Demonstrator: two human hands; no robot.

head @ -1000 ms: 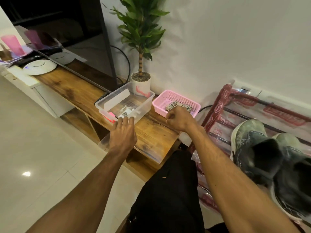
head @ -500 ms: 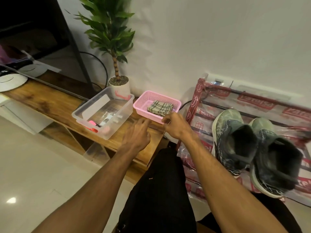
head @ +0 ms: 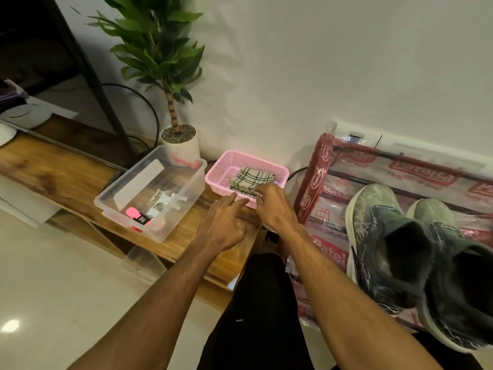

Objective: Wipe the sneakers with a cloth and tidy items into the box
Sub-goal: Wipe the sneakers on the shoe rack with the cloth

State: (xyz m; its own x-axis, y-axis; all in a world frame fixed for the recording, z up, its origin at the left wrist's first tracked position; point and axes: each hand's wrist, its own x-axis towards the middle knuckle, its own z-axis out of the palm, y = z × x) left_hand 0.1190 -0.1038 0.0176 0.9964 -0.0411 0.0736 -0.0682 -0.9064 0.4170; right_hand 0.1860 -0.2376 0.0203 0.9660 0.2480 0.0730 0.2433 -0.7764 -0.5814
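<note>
My right hand (head: 272, 206) reaches over the near rim of the pink basket (head: 221, 166), fingers curled onto the near edge of the folded checked cloth (head: 252, 180) lying inside it. As far as I can see, that is a pinch. My left hand (head: 224, 222) hovers just in front of the basket, fingers loose and spread, holding nothing. I judge the task barely begun: the cloth is not yet out, and the two sneakers (head: 394, 249), to the right of the basket on the plastic-wrapped rack (head: 314, 182), look unwiped. The clear box (head: 184, 206) just left of the basket already holds a few small items. The basket sits by the desk (head: 66, 177) end, close to the wall — lifting up, then swinging right, looks free.
</note>
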